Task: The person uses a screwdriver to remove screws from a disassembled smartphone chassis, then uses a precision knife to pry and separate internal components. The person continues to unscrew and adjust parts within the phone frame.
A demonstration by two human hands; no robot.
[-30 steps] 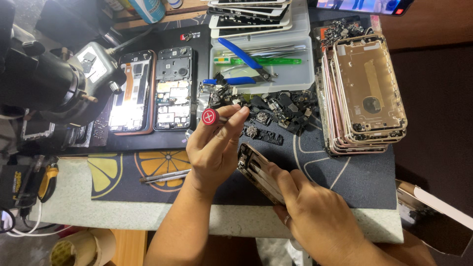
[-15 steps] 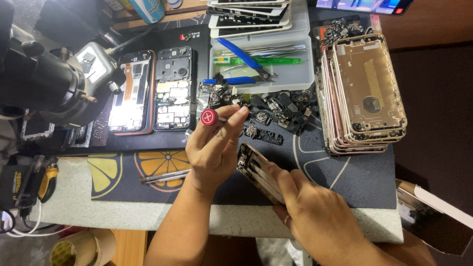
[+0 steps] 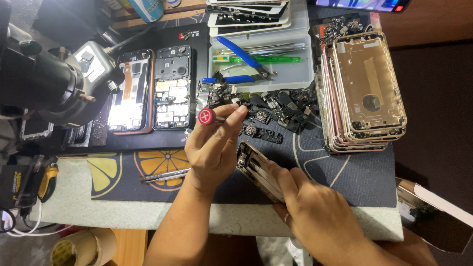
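Note:
My left hand (image 3: 212,152) pinches a small screwdriver with a round red cap (image 3: 206,116), the cap facing up and the tip pointing down toward a gold phone housing (image 3: 252,165). My right hand (image 3: 315,216) grips that housing from below and holds it tilted on edge over the dark mat (image 3: 345,172). The screwdriver's tip is hidden behind my left fingers. A ring shows on one right finger.
A stack of gold phone housings (image 3: 367,88) stands at the right. A pile of small black parts (image 3: 276,106) lies beyond my hands. A white tray (image 3: 300,74) holds blue-handled pliers (image 3: 241,51). Two opened phones (image 3: 148,91), a black microscope (image 3: 44,83) and tweezers (image 3: 165,175) lie left.

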